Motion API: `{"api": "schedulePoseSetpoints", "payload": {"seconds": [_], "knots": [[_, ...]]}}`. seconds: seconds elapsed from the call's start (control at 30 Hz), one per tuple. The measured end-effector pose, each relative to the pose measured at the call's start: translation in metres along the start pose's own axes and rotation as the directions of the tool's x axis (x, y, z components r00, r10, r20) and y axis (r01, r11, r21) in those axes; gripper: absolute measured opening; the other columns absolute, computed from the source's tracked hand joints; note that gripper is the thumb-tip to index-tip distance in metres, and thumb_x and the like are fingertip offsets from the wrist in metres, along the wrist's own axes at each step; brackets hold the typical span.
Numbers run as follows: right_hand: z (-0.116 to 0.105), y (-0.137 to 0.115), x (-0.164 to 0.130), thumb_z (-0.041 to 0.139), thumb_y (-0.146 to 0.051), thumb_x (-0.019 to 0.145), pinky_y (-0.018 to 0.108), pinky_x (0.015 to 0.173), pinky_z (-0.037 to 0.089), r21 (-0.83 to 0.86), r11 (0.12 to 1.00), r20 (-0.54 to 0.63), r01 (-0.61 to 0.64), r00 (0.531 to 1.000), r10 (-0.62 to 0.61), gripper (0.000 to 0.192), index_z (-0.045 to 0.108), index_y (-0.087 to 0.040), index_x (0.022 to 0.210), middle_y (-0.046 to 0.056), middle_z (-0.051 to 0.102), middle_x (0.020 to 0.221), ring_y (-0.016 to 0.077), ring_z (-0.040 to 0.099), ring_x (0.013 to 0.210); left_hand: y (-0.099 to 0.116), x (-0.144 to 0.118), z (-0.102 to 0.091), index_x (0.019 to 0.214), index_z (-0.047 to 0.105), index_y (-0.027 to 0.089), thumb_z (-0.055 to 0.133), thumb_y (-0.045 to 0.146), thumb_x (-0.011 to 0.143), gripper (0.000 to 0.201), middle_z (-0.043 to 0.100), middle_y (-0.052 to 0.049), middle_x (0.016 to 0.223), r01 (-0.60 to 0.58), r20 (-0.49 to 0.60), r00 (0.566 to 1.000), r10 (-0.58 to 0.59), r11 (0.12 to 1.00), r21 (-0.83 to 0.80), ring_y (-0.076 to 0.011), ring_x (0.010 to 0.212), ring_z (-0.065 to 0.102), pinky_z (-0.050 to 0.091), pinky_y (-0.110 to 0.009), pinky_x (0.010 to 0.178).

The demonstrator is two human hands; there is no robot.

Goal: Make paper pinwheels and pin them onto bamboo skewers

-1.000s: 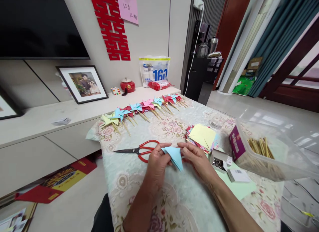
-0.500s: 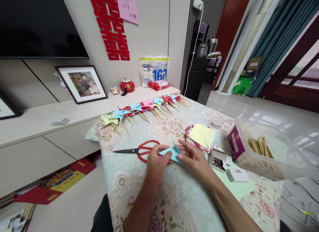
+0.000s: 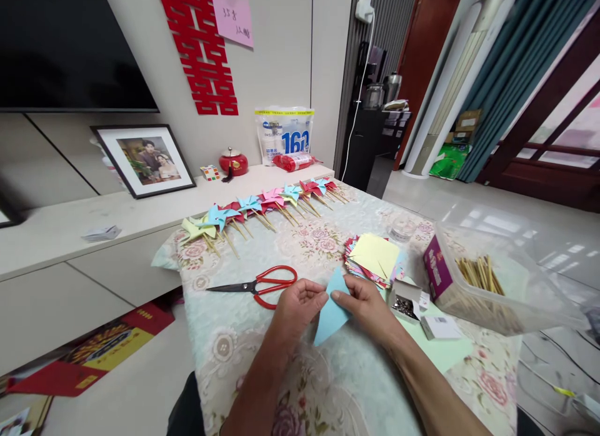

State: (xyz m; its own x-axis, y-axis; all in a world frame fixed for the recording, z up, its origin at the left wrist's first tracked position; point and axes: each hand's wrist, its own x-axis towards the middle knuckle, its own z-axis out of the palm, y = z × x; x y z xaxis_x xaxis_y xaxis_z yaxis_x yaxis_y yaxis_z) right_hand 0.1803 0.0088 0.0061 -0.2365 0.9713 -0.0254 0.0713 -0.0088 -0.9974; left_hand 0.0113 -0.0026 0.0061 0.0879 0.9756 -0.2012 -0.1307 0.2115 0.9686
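A folded sheet of blue paper (image 3: 334, 317) is held up above the tablecloth, showing as a triangle with one point down. My left hand (image 3: 300, 305) pinches its left edge between thumb and fingers. My right hand (image 3: 368, 302) grips the upper right side, thumb flat on the front and fingers behind. Just left of my left hand lie red-handled scissors (image 3: 255, 287), blades pointing left. Beyond my right hand rests a stack of coloured paper squares (image 3: 375, 255), a yellow one on top with cuts at its corner. A small box of metal fasteners (image 3: 405, 302) stands beside it.
Several paper pinwheels on sticks (image 3: 250, 205) line the table's far edge. A clear plastic bin (image 3: 492, 305) with wooden sticks stands at the right, near a small white box (image 3: 441, 327) on green paper (image 3: 450, 355). A round clear container (image 3: 402, 228) sits behind the stack.
The blue paper has turned from lying nearly flat with a raised flap to a folded triangle pointing down. Both hands have shifted their grip on it. The view has moved slightly.
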Motion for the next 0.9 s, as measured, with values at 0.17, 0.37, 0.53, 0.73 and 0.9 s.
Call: {"api": "schedulePoseSetpoints", "payload": {"seconds": [0.17, 0.37, 0.53, 0.73, 0.9], "knots": [[0.0, -0.004, -0.003, 0.076, -0.052, 0.074, 0.022, 0.05, 0.032, 0.14, 0.987, 0.102, -0.08, 0.993, 0.066, 0.037, 0.064, -0.017, 0.077, -0.004, 0.052, 0.061, 0.0107, 0.043, 0.054, -0.002, 0.001, -0.001, 0.084, 0.063, 0.014, 0.083, 0.033, 0.061, 0.036, 0.065, 0.0, 0.066, 0.041, -0.012, 0.999, -0.042, 0.998, -0.057, -0.0108, 0.056, 0.055, 0.042, -0.023, 0.052], [0.0, -0.014, -0.005, 0.073, -0.058, 0.077, 0.025, 0.061, 0.045, 0.453, 0.876, 0.134, -0.167, 0.984, 0.118, 0.043, 0.069, -0.016, 0.071, 0.0, 0.06, 0.062, 0.0125, 0.052, 0.059, 0.002, -0.003, -0.003, 0.091, 0.063, 0.014, 0.086, 0.031, 0.06, 0.042, 0.068, -0.003, 0.076, 0.095, 0.063, 0.995, -0.081, 0.958, -0.272, -0.013, 0.064, 0.061, 0.047, -0.025, 0.06], [0.0, -0.016, -0.006, 0.084, -0.049, 0.069, 0.022, 0.055, 0.045, 0.528, 0.819, 0.169, -0.223, 0.973, 0.156, 0.038, 0.071, -0.014, 0.073, -0.001, 0.061, 0.062, 0.0104, 0.052, 0.056, 0.002, -0.004, -0.003, 0.091, 0.062, 0.014, 0.088, 0.028, 0.06, 0.043, 0.068, -0.003, 0.078, 0.126, 0.129, 0.988, -0.085, 0.927, -0.353, -0.0131, 0.066, 0.062, 0.048, -0.026, 0.063], [-0.002, -0.014, -0.005, 0.085, -0.047, 0.068, 0.019, 0.053, 0.043, 0.538, 0.809, 0.201, -0.237, 0.968, 0.15, 0.039, 0.064, -0.014, 0.068, -0.003, 0.054, 0.061, 0.0078, 0.047, 0.054, 0.001, -0.004, -0.004, 0.091, 0.061, 0.015, 0.087, 0.025, 0.064, 0.039, 0.068, -0.003, 0.079, 0.14, 0.159, 0.984, -0.085, 0.916, -0.376, -0.0113, 0.065, 0.061, 0.048, -0.024, 0.063], [0.0, -0.017, -0.006, 0.086, -0.044, 0.067, 0.018, 0.049, 0.039, 0.549, 0.797, 0.22, -0.251, 0.964, 0.152, 0.041, 0.058, -0.015, 0.062, -0.004, 0.052, 0.056, 0.0071, 0.044, 0.05, 0.001, -0.005, -0.004, 0.092, 0.061, 0.015, 0.085, 0.026, 0.067, 0.037, 0.067, -0.002, 0.075, 0.132, 0.187, 0.98, -0.065, 0.917, -0.376, -0.0115, 0.063, 0.06, 0.048, -0.025, 0.063]]}}
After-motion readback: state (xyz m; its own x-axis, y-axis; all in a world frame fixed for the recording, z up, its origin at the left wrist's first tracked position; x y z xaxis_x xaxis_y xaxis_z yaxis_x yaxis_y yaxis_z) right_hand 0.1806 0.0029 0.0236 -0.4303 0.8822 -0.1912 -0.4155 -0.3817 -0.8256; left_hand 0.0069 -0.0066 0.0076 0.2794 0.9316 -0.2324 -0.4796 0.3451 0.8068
